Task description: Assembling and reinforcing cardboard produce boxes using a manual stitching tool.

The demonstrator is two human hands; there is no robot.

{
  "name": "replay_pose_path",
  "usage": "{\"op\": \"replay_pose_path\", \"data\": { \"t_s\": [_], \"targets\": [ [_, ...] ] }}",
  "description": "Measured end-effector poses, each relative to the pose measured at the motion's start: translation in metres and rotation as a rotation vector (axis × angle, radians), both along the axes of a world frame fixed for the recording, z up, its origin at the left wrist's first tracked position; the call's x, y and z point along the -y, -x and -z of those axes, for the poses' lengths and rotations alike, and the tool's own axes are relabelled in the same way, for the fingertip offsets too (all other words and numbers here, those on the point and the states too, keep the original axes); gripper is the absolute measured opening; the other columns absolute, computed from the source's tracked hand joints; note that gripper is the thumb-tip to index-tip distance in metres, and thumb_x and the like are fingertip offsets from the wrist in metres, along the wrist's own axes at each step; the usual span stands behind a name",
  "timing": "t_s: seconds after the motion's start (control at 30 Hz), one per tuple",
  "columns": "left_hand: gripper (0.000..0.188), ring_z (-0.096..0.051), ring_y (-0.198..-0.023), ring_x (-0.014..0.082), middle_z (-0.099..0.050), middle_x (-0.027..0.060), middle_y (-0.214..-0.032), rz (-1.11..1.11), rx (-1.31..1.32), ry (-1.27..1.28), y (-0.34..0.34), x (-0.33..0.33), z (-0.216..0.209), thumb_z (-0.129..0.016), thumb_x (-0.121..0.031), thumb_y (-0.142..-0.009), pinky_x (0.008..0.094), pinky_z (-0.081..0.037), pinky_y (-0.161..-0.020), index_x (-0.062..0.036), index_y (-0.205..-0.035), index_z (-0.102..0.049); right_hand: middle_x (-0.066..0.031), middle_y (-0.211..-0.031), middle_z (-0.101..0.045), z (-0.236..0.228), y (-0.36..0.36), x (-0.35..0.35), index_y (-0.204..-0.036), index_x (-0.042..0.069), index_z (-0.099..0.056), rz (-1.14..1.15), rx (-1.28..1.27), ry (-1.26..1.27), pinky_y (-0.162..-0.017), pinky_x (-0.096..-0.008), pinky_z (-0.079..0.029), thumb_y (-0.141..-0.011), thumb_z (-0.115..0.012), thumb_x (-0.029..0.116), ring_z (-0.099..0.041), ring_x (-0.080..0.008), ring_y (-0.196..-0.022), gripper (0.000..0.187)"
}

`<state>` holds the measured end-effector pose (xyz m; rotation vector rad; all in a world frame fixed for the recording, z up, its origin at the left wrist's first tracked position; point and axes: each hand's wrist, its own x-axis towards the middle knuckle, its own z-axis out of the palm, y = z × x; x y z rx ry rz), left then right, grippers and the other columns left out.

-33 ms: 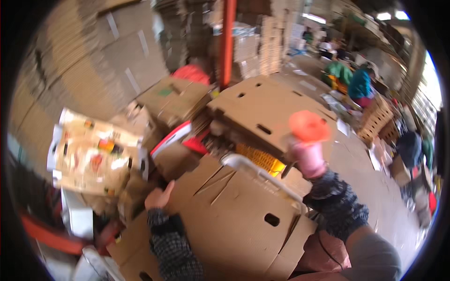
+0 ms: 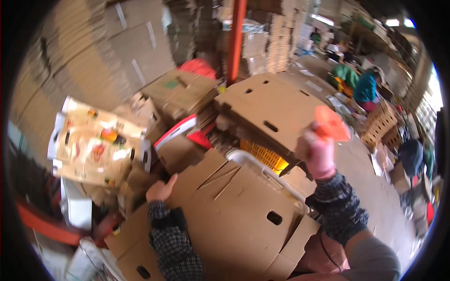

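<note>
A large flattened brown cardboard box (image 2: 234, 215) with hand holes and slits lies before me. My left hand (image 2: 160, 189) is bare and grips its left edge, one digit stretched along the cardboard and the other fingers partly hidden. Raised at the right, my right hand (image 2: 318, 152) wears a pink glove and is closed on an orange plastic tool (image 2: 331, 123), too blurred to name exactly. Beyond it lies a stack of flattened cardboard boxes (image 2: 281, 105) with oval holes.
A yellow crate (image 2: 265, 157) and a pale plastic rim (image 2: 267, 174) show behind the box. Left stands a printed cream carton (image 2: 96, 145). An orange-red post (image 2: 237, 42) rises by stacked cardboard (image 2: 84, 51). A person in teal (image 2: 364, 89) is near a tan basket (image 2: 378, 122).
My right hand has turned and moved slightly up and right with the orange tool. My left hand stays at the box's edge. The whole view has shifted a little.
</note>
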<state>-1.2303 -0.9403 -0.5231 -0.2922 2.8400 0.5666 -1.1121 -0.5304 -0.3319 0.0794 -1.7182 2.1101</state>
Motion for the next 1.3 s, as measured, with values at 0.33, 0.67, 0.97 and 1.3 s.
{"op": "replay_pose_path", "data": {
  "t_s": [0.33, 0.67, 0.97, 1.3],
  "targets": [
    [0.092, -0.065, -0.085, 0.0362, -0.068, 0.0221, -0.089, 0.0, 0.016, -0.001, -0.003, -0.003, -0.01, -0.033, -0.083, -0.077, 0.0446, -0.05, -0.072, 0.0006, -0.081, -0.07, -0.001, -0.047, -0.038, 0.063, 0.026, 0.115, -0.08, 0.005, -0.043, -0.071, 0.046, -0.203, -0.04, -0.028, -0.034, -0.082, -0.054, 0.008, -0.034, -0.0116, -0.038, 0.011],
    [0.091, -0.065, -0.084, 0.0368, -0.068, 0.0219, -0.087, 0.018, -0.035, -0.007, 0.001, 0.001, 0.005, -0.033, -0.083, -0.077, 0.0442, -0.05, -0.071, 0.0003, -0.082, -0.07, -0.0015, -0.049, -0.037, 0.067, 0.029, 0.103, -0.075, 0.008, -0.04, -0.184, 0.037, -0.024, -0.044, -0.0297, -0.034, -0.085, -0.052, 0.013, -0.035, -0.0139, -0.041, 0.017],
    [0.093, -0.064, -0.092, 0.0402, -0.066, 0.0275, -0.093, 0.001, -0.094, -0.013, -0.004, -0.017, -0.039, -0.037, -0.083, -0.075, 0.0472, -0.049, -0.079, 0.0025, -0.089, -0.07, -0.0021, -0.048, -0.037, 0.039, 0.007, 0.074, -0.076, 0.01, -0.039, -0.134, 0.032, 0.0, -0.043, -0.0312, -0.036, -0.08, -0.059, 0.012, -0.035, -0.014, -0.041, 0.021],
    [0.09, -0.065, -0.077, 0.0367, -0.067, 0.0216, -0.077, 0.014, -0.132, 0.039, 0.005, -0.035, -0.02, -0.036, -0.083, -0.076, 0.0456, -0.05, -0.067, 0.0012, -0.073, -0.068, -0.0025, -0.052, -0.04, 0.058, 0.02, 0.072, -0.078, 0.009, -0.038, -0.123, 0.056, -0.058, -0.044, -0.0304, -0.036, -0.081, -0.056, 0.004, -0.037, -0.0131, -0.043, 0.018]
  ]
}}
